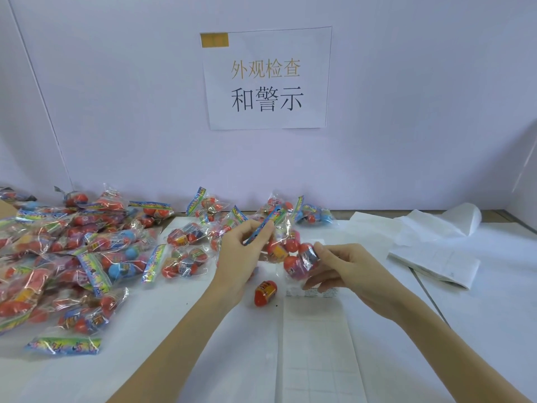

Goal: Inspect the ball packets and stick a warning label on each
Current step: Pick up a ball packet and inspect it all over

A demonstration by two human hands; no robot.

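I see the left hand (242, 254) raised above the table (174, 359), its thumb and fingers pinching the blue header of one ball packet (290, 251). The right hand (345, 269) pinches the lower part of this packet from the right side. One loose red ball (265, 292) lies on the table just below the packet, and the packet pile (72, 257) is at the left.

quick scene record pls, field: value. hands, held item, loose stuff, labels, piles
left hand: pinches header strip of held packet
right hand: grips packet's lower end
held packet: clear bag of red balls, lifted above the table
loose ball: red, on table under the hands
label sheet: flat on table, near the person
packet pile: left side
paper stack: right side
wall sign: Chinese text
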